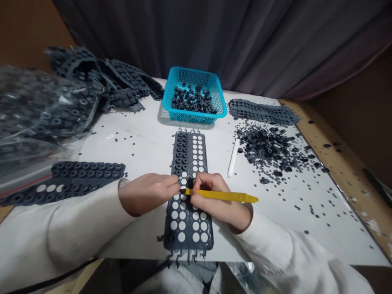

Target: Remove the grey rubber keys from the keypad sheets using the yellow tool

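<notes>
A dark grey rubber sheet lies lengthwise before me, with rows of round openings that show white and raised rings at its far left. My right hand is closed around a yellow pen-like tool, whose dark tip points left at the sheet's middle. Close to that tip, my left hand pinches at the sheet's left side. What its fingertips hold, if anything, is hidden.
A blue basket of small black pieces stands behind the sheet. To the right are a pile of dark scraps, a white stick and another sheet. A clear bag of rings and ringed strips lie left.
</notes>
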A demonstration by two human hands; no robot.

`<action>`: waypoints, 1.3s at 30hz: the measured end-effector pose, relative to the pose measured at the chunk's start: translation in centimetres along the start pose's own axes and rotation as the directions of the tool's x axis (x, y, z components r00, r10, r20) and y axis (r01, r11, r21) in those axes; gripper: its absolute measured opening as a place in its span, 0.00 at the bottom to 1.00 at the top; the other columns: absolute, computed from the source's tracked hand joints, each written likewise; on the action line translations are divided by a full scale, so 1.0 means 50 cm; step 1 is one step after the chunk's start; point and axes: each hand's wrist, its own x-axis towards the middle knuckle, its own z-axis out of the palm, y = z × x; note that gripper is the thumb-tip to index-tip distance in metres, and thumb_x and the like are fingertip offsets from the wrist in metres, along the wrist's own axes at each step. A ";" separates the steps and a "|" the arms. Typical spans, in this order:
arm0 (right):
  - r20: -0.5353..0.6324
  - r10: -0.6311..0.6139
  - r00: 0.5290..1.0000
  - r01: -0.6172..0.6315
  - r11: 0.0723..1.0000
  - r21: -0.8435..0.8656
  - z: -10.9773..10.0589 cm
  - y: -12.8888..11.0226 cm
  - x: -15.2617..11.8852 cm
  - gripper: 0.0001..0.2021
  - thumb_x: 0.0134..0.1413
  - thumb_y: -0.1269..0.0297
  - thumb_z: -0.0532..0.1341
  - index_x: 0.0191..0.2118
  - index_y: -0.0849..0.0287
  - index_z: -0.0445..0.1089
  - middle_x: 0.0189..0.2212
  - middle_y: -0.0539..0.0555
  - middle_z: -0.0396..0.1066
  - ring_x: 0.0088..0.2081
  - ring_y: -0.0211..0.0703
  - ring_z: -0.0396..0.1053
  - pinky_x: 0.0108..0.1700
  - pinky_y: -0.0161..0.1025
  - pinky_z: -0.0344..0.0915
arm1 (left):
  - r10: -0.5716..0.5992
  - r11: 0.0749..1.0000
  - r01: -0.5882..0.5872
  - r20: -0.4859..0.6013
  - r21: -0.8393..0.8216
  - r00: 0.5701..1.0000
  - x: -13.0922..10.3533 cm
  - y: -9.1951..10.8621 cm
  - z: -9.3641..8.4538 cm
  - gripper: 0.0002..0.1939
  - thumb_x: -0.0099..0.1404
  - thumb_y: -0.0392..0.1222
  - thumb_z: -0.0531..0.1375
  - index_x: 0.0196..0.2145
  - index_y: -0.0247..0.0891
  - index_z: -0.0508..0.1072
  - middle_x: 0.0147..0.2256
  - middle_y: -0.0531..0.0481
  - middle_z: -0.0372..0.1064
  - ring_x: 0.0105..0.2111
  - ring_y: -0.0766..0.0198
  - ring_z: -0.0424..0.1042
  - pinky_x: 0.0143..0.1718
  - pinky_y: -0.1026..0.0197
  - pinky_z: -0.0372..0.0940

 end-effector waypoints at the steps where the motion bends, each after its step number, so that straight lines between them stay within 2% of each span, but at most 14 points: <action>1: -0.003 0.004 1.000 -0.005 1.000 -0.005 0.000 0.001 0.000 0.05 0.40 0.73 0.59 0.22 0.61 0.61 0.19 0.46 0.61 0.21 0.31 0.56 0.21 0.29 0.51 | 0.016 0.998 -0.018 0.034 0.066 0.999 0.002 0.003 0.000 0.08 0.57 0.32 0.52 0.26 0.39 0.70 0.26 0.47 0.63 0.23 0.63 0.58 0.27 0.61 0.55; 5: -0.012 0.024 1.000 -0.024 1.000 -0.006 0.002 0.005 0.001 0.05 0.39 0.72 0.59 0.22 0.61 0.61 0.18 0.45 0.60 0.21 0.31 0.55 0.21 0.29 0.50 | 0.036 0.978 -0.053 0.083 0.202 0.996 0.007 0.011 0.003 0.11 0.58 0.30 0.49 0.24 0.39 0.67 0.24 0.47 0.61 0.22 0.62 0.57 0.27 0.60 0.54; 9: -0.015 0.018 1.000 -0.017 1.000 0.025 0.002 0.004 0.002 0.05 0.39 0.73 0.59 0.21 0.61 0.60 0.18 0.45 0.60 0.21 0.31 0.54 0.21 0.29 0.50 | 0.020 0.982 -0.032 0.066 0.184 0.998 0.008 0.005 0.008 0.11 0.60 0.30 0.48 0.27 0.38 0.68 0.27 0.45 0.62 0.26 0.60 0.60 0.31 0.59 0.56; 13: -0.008 0.020 1.000 -0.020 0.999 0.026 -0.001 0.002 0.002 0.05 0.39 0.72 0.59 0.21 0.61 0.61 0.18 0.45 0.59 0.21 0.31 0.54 0.21 0.29 0.49 | -0.005 0.992 -0.001 0.047 0.125 0.999 0.011 -0.006 0.010 0.11 0.64 0.38 0.48 0.31 0.38 0.69 0.32 0.45 0.65 0.32 0.59 0.64 0.36 0.60 0.59; 16: -0.002 0.029 1.000 -0.029 0.999 0.015 -0.002 0.004 0.002 0.05 0.39 0.72 0.60 0.21 0.61 0.61 0.18 0.45 0.59 0.21 0.30 0.54 0.21 0.28 0.49 | -0.024 0.998 0.026 -0.031 0.061 0.999 0.015 -0.007 0.003 0.10 0.65 0.41 0.49 0.33 0.39 0.69 0.33 0.48 0.66 0.34 0.61 0.65 0.38 0.62 0.59; 18: 0.001 0.039 0.999 -0.039 0.999 0.023 -0.002 0.005 0.002 0.05 0.39 0.72 0.60 0.21 0.61 0.60 0.18 0.45 0.59 0.20 0.30 0.54 0.20 0.28 0.49 | -0.052 0.998 0.055 -0.141 0.014 0.989 0.016 -0.005 -0.007 0.09 0.64 0.41 0.51 0.32 0.39 0.69 0.31 0.49 0.67 0.33 0.61 0.65 0.37 0.63 0.58; 21: 0.008 0.056 0.998 -0.056 0.997 0.060 -0.001 0.007 0.002 0.05 0.40 0.72 0.60 0.22 0.60 0.60 0.18 0.45 0.59 0.20 0.30 0.55 0.20 0.28 0.49 | -0.148 0.989 0.138 -0.332 -0.056 0.932 0.015 0.003 -0.021 0.06 0.61 0.41 0.55 0.29 0.39 0.70 0.27 0.50 0.67 0.29 0.62 0.64 0.34 0.63 0.57; 22: 0.012 0.059 0.998 -0.060 0.995 0.075 -0.001 0.007 0.002 0.05 0.40 0.72 0.60 0.22 0.60 0.60 0.18 0.45 0.60 0.20 0.30 0.55 0.20 0.28 0.50 | -0.189 0.981 0.163 -0.363 -0.100 0.912 0.015 0.006 -0.024 0.06 0.61 0.41 0.56 0.29 0.38 0.70 0.26 0.50 0.67 0.28 0.63 0.63 0.33 0.63 0.57; 24: 0.021 0.057 0.998 -0.059 0.993 0.103 -0.002 0.008 0.003 0.06 0.40 0.72 0.60 0.22 0.60 0.60 0.18 0.45 0.60 0.20 0.30 0.55 0.21 0.28 0.51 | -0.281 0.947 0.202 -0.334 -0.250 0.900 0.014 0.010 -0.024 0.06 0.60 0.42 0.57 0.28 0.37 0.70 0.26 0.50 0.67 0.28 0.64 0.63 0.30 0.64 0.56; 26: 0.032 0.032 0.999 -0.036 0.992 0.122 -0.004 0.009 0.005 0.05 0.39 0.74 0.59 0.22 0.60 0.60 0.18 0.45 0.60 0.20 0.30 0.54 0.21 0.29 0.51 | -0.383 0.850 0.249 -0.220 -0.463 0.897 0.014 0.011 -0.020 0.07 0.59 0.43 0.58 0.30 0.37 0.71 0.26 0.50 0.67 0.24 0.67 0.61 0.25 0.66 0.55; 30: 0.041 -0.065 0.997 0.059 0.991 0.124 -0.009 0.009 0.008 0.06 0.38 0.77 0.57 0.22 0.61 0.60 0.18 0.45 0.60 0.20 0.30 0.54 0.21 0.29 0.51 | -0.484 0.523 0.333 0.048 -0.785 0.874 0.014 0.004 -0.013 0.12 0.58 0.46 0.59 0.36 0.35 0.69 0.24 0.52 0.64 0.15 0.77 0.48 0.16 0.69 0.42; 34: -0.009 -0.128 0.992 0.128 0.976 0.177 -0.007 0.003 0.006 0.07 0.38 0.78 0.58 0.27 0.60 0.62 0.19 0.45 0.61 0.20 0.30 0.57 0.21 0.29 0.54 | -0.464 0.282 0.340 0.182 -0.897 0.867 0.017 -0.001 -0.015 0.10 0.59 0.42 0.59 0.36 0.32 0.69 0.24 0.52 0.63 0.13 0.81 0.43 0.14 0.72 0.38; 37: -0.048 -0.174 0.984 0.180 0.961 0.208 -0.007 -0.003 0.001 0.11 0.41 0.75 0.60 0.34 0.60 0.64 0.24 0.49 0.67 0.24 0.33 0.63 0.25 0.30 0.60 | -0.448 0.156 0.336 0.236 -0.929 0.862 0.017 0.003 -0.020 0.07 0.60 0.39 0.57 0.34 0.31 0.70 0.24 0.52 0.62 0.14 0.82 0.42 0.14 0.74 0.38; 39: -0.070 -0.194 0.979 0.204 0.958 0.199 -0.009 -0.005 -0.002 0.08 0.44 0.73 0.61 0.35 0.60 0.66 0.26 0.51 0.68 0.25 0.34 0.64 0.25 0.30 0.60 | -0.435 0.092 0.338 0.268 -0.937 0.860 0.016 0.007 -0.022 0.07 0.61 0.38 0.57 0.32 0.30 0.70 0.24 0.53 0.61 0.13 0.82 0.42 0.13 0.75 0.38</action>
